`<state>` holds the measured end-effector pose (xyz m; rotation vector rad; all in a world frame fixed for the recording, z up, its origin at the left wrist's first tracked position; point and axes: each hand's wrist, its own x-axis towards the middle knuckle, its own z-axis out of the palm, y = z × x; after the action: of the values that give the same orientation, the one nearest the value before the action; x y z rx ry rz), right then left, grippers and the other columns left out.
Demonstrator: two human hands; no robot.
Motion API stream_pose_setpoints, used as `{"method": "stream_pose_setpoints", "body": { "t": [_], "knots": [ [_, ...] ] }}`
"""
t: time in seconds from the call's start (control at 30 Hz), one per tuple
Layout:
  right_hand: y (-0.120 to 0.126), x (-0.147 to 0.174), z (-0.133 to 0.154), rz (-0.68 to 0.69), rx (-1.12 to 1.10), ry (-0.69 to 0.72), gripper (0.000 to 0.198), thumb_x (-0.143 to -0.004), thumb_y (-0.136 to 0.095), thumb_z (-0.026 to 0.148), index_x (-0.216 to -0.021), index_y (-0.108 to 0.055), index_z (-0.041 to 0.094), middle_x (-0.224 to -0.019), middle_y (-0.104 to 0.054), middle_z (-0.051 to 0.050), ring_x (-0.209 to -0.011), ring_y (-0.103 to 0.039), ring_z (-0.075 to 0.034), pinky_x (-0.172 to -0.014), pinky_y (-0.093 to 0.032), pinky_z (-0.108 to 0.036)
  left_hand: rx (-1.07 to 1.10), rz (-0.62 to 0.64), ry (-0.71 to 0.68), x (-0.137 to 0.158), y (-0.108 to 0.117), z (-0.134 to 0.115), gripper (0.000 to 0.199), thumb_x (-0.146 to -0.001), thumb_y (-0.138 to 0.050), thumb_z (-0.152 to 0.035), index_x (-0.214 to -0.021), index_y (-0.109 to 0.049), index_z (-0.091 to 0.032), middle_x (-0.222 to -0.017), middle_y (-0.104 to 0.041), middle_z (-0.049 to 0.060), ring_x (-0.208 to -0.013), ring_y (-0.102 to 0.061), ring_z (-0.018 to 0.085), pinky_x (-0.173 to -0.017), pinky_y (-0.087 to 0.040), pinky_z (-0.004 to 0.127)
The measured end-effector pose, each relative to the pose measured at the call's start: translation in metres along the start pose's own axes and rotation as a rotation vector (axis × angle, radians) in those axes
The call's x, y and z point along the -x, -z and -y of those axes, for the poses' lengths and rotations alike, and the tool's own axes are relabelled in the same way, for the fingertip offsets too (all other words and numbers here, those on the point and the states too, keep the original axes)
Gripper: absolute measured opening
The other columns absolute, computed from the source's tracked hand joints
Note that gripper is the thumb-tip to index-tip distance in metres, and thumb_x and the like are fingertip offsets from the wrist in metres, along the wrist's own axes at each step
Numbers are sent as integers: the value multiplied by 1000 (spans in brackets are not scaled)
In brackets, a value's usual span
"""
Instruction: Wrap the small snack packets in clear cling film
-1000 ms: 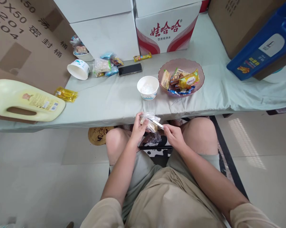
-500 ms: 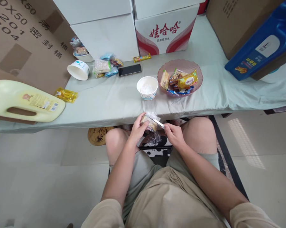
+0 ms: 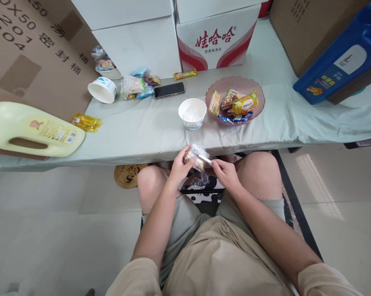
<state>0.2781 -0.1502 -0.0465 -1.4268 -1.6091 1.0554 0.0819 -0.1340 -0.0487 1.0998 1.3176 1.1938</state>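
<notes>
Two things could go wrong in the head view, I think. The thin shiny tool (image 3: 206, 160), maybe a knife, could slip on the slick clear wrap (image 3: 200, 179) and nick the left hand (image 3: 181, 165), since the thumb is so near its tip. Crumbs from the golden-brown snack (image 3: 200, 164) could fall to the floor (image 3: 49, 205), because it is held just off the near edge of the table (image 3: 142, 135).

The left hand is curled, pinching the snack from its left side. The right hand (image 3: 226, 172) is closed tight around the tool's right end. I can't tell if the tip is in the snack or only on the wrap. Farther off sits a white cup (image 3: 192, 122), left of a pink bowl (image 3: 261, 98).
</notes>
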Motion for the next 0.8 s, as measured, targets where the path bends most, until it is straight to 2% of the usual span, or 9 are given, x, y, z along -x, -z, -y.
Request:
{"method": "stream_pose_setpoints", "body": {
  "t": [0.07, 0.13, 0.23, 0.33, 0.4, 0.53, 0.67, 0.73, 0.8],
  "knots": [
    [1, -2, -1, 8, 0, -3, 47, -95, -45, 53, -65, -57, 19, -59, -46, 0, -59, -46, -15, -59, -33, -27, 36, 1, 1, 0, 1, 0, 63, -74, -82, -45, -129, -64, -20, -120, -72, 10, -108, -68, 24, -95, -56, 34],
    [3, -3, -2, 8, 2, 1, 50, -95, -45, 54, -61, -54, 19, -58, -43, 1, -58, -44, -14, -58, -32, -27, 135, -35, 26, -2, 4, -2, 64, -71, -84, -44, -127, -64, -21, -116, -72, 9, -102, -70, 22, -86, -58, 31],
    [8, -2, -6, -20, 12, -16, 49, -94, -47, 54, -61, -55, 19, -57, -44, 1, -57, -45, -15, -57, -32, -27, 370, -180, 28, -8, 13, -6, 61, -67, -86, -44, -120, -63, -25, -113, -72, 6, -93, -71, 19, -73, -58, 25],
    [15, -3, -10, -83, -8, -62, 43, -93, -48, 52, -74, -68, 18, -62, -55, -1, -63, -53, -18, -61, -40, -28, 547, -316, -28, -13, 25, -12, 49, -74, -79, -49, -112, -62, -24, -110, -73, 6, -93, -71, 16, -72, -58, 23],
    [22, -7, -11, -135, -2, -66, 40, -94, -45, 47, -91, -73, 18, -73, -65, -4, -72, -60, -21, -68, -46, -31, 574, -339, -46, -14, 28, -15, 44, -77, -76, -50, -109, -60, -23, -111, -72, 6, -96, -71, 15, -75, -58, 22],
    [35, -34, -7, -159, 172, -31, 40, -91, -42, 33, -112, -73, 18, -96, -72, -11, -92, -65, -28, -86, -51, -42, 543, -232, 17, -11, 23, -18, 50, -73, -80, -47, -112, -58, -25, -115, -70, 6, -100, -69, 17, -75, -59, 24],
    [38, -65, -2, -168, 272, -7, 46, -92, -45, 37, -127, -66, 15, -112, -71, -18, -108, -65, -36, -98, -49, -54, 505, -128, 94, -8, 14, -18, 62, -68, -84, -46, -120, -54, -31, -120, -66, 4, -98, -68, 17, -71, -59, 25],
    [36, -67, 2, -134, 263, 56, 55, -91, -51, 41, -138, -59, 15, -129, -66, -20, -124, -59, -37, -106, -46, -57, 490, -89, 107, -7, 13, -19, 66, -66, -84, -49, -122, -53, -32, -123, -64, 4, -101, -67, 18, -71, -58, 24],
    [31, -57, 8, -107, 267, 151, 58, -91, -55, 45, -141, -55, 17, -146, -56, -18, -139, -48, -36, -114, -40, -58, 515, -53, 130, -7, 13, -19, 64, -69, -77, -59, -123, -54, -31, -127, -63, 5, -104, -66, 20, -71, -59, 27]
  ]
}}
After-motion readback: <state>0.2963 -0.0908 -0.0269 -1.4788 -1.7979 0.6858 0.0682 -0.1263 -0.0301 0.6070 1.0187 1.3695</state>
